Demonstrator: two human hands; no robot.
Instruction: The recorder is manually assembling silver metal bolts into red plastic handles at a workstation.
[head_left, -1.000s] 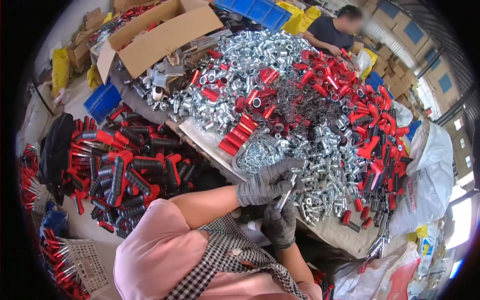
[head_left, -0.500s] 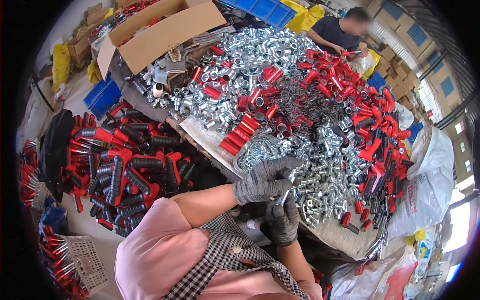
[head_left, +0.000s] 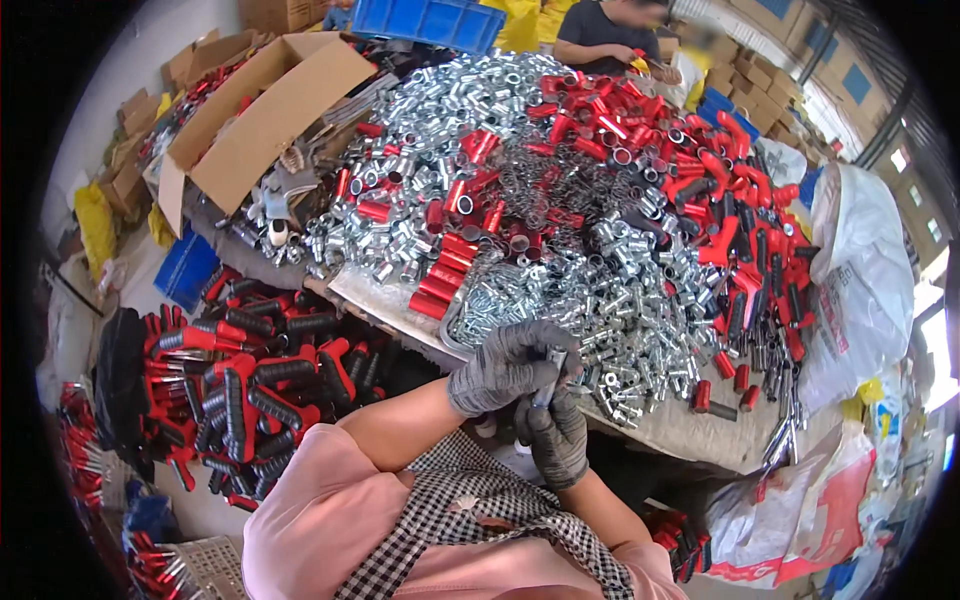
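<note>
Both my hands wear grey knitted gloves and meet at the table's near edge. My left hand (head_left: pixel 503 370) comes from the left, its fingers closed around the upper end of a silver metal piece. Below it, my right hand (head_left: pixel 557 437) is closed on a slim silver metal rod (head_left: pixel 543 395), which stands nearly upright between the hands. The two metal parts are in line and appear to touch; the gloves hide how they join. Just beyond my hands lies a heap of small silver bolt-like fittings (head_left: pixel 635 350), beside a tray of fine metal pieces (head_left: pixel 500 300).
Red tubes (head_left: pixel 445 275), dark springs (head_left: pixel 560 185) and silver sleeves (head_left: pixel 430 110) pile up on the table. Red-and-black handled tools (head_left: pixel 240 390) are heaped at left. A cardboard box (head_left: pixel 270 120) stands far left, white sacks (head_left: pixel 860 280) right. Another person (head_left: pixel 605 40) works across the table.
My view has shifted, so the table sits further left. The small fitting in my left fingers, earlier apart from the rod's tip, is now in line with it; the hands are closer together.
</note>
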